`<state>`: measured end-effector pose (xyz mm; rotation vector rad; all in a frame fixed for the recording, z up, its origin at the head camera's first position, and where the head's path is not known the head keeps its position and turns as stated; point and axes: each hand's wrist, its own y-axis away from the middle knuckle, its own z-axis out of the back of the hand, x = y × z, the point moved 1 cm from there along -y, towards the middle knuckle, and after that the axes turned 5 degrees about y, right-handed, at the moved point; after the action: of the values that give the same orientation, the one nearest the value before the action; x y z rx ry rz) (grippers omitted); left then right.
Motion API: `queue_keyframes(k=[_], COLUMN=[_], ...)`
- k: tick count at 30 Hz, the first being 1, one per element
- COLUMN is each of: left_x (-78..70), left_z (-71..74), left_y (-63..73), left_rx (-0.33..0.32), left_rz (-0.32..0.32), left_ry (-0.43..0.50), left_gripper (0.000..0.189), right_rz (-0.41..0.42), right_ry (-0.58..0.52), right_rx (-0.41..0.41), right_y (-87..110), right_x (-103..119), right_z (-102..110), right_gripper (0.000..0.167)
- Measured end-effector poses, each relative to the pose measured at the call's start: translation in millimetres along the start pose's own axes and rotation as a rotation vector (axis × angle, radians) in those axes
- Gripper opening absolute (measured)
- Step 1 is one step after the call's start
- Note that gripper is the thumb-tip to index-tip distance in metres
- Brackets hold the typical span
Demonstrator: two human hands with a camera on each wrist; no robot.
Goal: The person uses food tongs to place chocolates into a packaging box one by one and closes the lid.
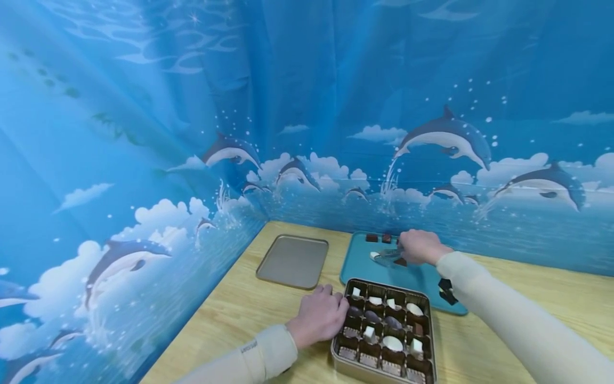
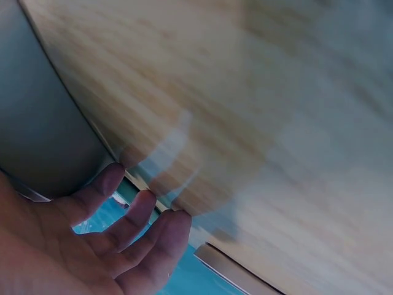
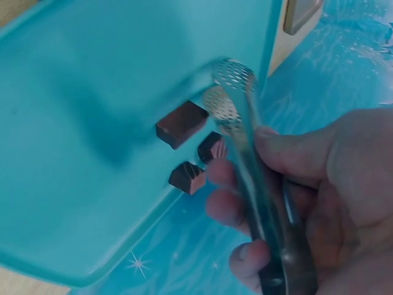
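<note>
My head feed comes through bright and even, with diffuse light whose source I can't place; the backdrop (image 1: 307, 80) shows paler streaks, and the wide lens stretches things toward the edges. The left wrist feed is dimmer and hazy: the table (image 2: 202, 55) looks smeared, with pale, ghostly patches over it, and the left grip (image 2: 92, 246) sits in shade. On my right wrist feed, a soft-edged shadow spreads across the tray (image 3: 55, 209), and the slightly blurred tongs (image 3: 253, 178) carry small highlights.
</note>
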<state>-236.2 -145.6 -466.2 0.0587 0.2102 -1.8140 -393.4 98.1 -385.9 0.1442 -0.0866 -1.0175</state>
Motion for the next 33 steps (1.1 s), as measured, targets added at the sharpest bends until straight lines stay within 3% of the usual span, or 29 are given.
queue_keyframes(k=[4,9,20,28,33], left_x=[1.2,3.8,2.1,3.5,4.0], left_z=[0.6,0.6,-1.7,-0.9,-0.3], left_y=[1.0,1.3,2.3,4.2,1.6], left_rx=[-0.002,-0.009,-0.026,-0.031,-0.017], left_rz=[-0.044,-0.049,-0.131,-0.113,-0.08], left_ry=[-0.063,-0.076,-0.151,-0.143,-0.09], left_gripper=[0.045,0.042,0.037,0.037,0.041], right_rz=[0.013,0.022,0.008,0.028,0.063], right_ry=[0.016,0.028,0.004,-0.039,-0.073], right_rx=[0.053,0.085,0.013,-0.041,-0.05], right_y=[11.5,17.2,26.3,48.9,70.9], right_x=[-1.4,2.5,4.4,6.5,17.8], right_z=[5.9,8.3,-0.9,11.4,24.8], right_gripper=[0.026,0.027,0.028,0.025,0.027])
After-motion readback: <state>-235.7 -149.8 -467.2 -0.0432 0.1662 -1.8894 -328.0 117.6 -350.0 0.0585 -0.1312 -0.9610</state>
